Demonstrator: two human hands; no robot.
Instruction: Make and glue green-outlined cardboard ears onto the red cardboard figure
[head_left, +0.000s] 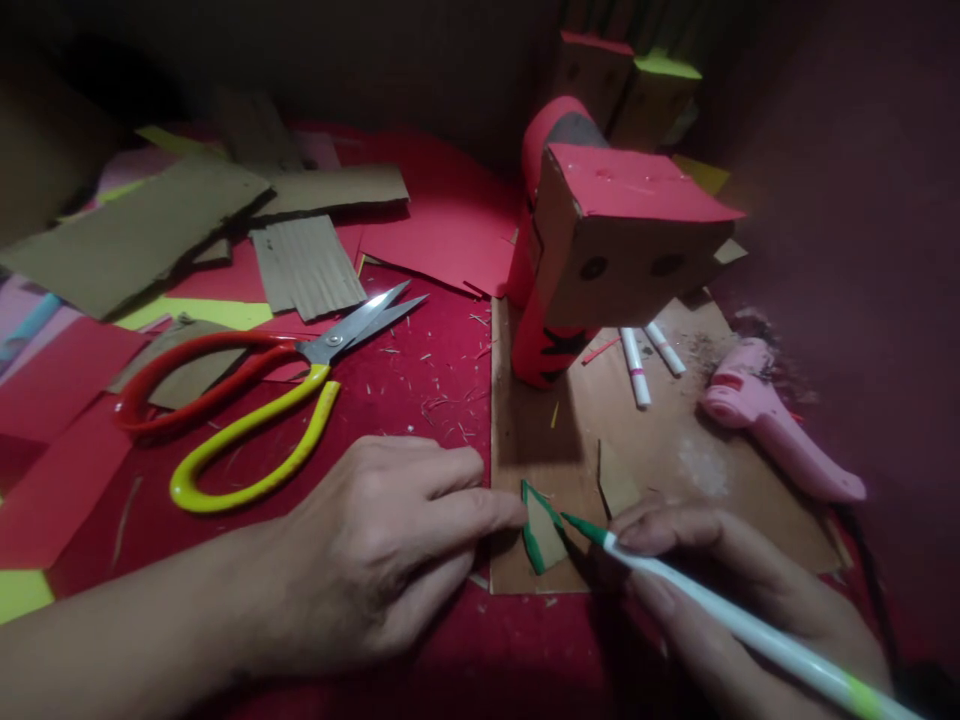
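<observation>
My left hand (390, 545) lies low at the centre, its fingertips pressing down a small triangular cardboard piece (545, 535) with green-coloured edges. My right hand (720, 600) grips a green marker (720, 615), and the marker's green tip touches the right edge of that piece. The piece rests on a flat cardboard sheet (675, 460). A second small cardboard triangle (616, 482) lies just beyond it.
Red-and-yellow-handled scissors (255, 395) lie to the left on red paper. A red cardboard animal figure (592, 250) stands behind the sheet, with two white markers (649, 360) beside it. A pink glue gun (772, 420) lies at the right. Cardboard and coloured paper scraps (225, 230) cover the back left.
</observation>
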